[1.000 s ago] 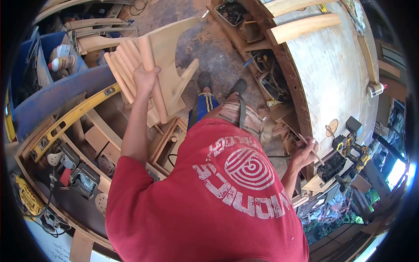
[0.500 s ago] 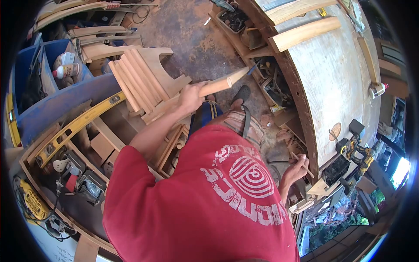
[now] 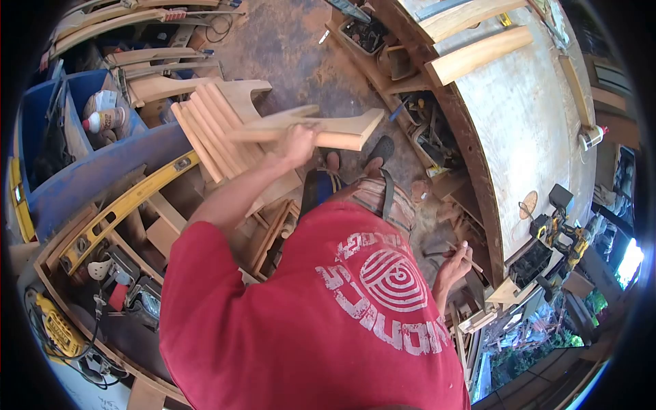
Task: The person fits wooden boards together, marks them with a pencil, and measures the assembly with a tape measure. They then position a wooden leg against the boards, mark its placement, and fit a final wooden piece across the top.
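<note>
My left hand (image 3: 298, 145) grips a shaped wooden board (image 3: 347, 130) with an angled far end, held over the floor near my feet. Behind it, partly covered by it, lies a row of narrow wooden pieces (image 3: 208, 133), side by side on flat wood. At my right side, my right hand (image 3: 454, 268) has its fingers closed around a thin, pencil-like stick (image 3: 473, 263). That hand is near the edge of the workbench (image 3: 506, 157).
Left are blue bins (image 3: 68, 164) with a bottle, a yellow spirit level (image 3: 126, 208) and a corded yellow tool (image 3: 58, 331). The bench bears a wooden slat (image 3: 482, 55), a glue bottle (image 3: 592, 139) and yellow-black drills (image 3: 564, 239). Shelves below hold scraps and tools.
The board in my left hand has turned, so its broad face and angled end now show across the view. My right hand has shifted slightly, still holding the thin stick.
</note>
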A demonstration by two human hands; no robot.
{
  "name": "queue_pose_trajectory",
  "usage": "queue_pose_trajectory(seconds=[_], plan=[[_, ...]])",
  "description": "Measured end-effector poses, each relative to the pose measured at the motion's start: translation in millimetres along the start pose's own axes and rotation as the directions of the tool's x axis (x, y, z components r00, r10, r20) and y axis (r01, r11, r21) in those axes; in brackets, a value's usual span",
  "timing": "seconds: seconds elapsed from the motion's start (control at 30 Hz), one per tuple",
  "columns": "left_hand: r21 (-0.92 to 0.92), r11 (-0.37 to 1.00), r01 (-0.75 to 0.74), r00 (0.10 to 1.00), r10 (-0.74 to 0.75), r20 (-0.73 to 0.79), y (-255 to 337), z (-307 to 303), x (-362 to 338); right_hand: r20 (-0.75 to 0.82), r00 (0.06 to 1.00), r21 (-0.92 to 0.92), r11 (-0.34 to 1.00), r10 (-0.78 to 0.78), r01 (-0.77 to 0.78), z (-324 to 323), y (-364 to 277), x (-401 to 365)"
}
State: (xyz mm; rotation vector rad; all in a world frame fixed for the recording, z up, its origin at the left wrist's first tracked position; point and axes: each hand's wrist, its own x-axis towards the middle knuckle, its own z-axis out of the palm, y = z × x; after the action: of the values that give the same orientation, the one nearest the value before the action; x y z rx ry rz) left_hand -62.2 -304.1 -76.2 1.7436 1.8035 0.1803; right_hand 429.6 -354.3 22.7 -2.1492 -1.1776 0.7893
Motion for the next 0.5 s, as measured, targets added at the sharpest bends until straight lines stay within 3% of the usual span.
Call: queue_pose_trajectory(seconds=[0.17,0.2,0.3,0.33,0.5], plan=[[0.259,0.963,-0.072,0.994,0.090,-0.057,-54.3,15.0,-5.8,0.009,0.999,0.013,0.999,0.044,-0.044,3.5,13.1,-6.1],[0.377,0.922,-0.091,0.991,0.122,-0.059,-68.3,17.1,-7.1,0.020,0.999,0.017,0.999,0.050,-0.051,3.1,14.7,-6.7],[0.493,0.849,-0.191,0.979,0.202,0.031,-103.1,9.8,-1.6,0.037,0.990,-0.012,0.991,0.133,-0.133,4.9,8.3,-10.5],[0.560,0.799,-0.222,0.958,0.285,-0.027,-117.4,14.5,2.0,0.047,0.989,-0.012,0.990,0.140,-0.139,8.3,9.1,-10.6],[0.660,0.707,-0.252,0.959,0.275,0.071,-160.0,22.8,19.9,0.102,0.989,-0.155,0.984,0.106,-0.089,0.1,27.1,-9.1]])
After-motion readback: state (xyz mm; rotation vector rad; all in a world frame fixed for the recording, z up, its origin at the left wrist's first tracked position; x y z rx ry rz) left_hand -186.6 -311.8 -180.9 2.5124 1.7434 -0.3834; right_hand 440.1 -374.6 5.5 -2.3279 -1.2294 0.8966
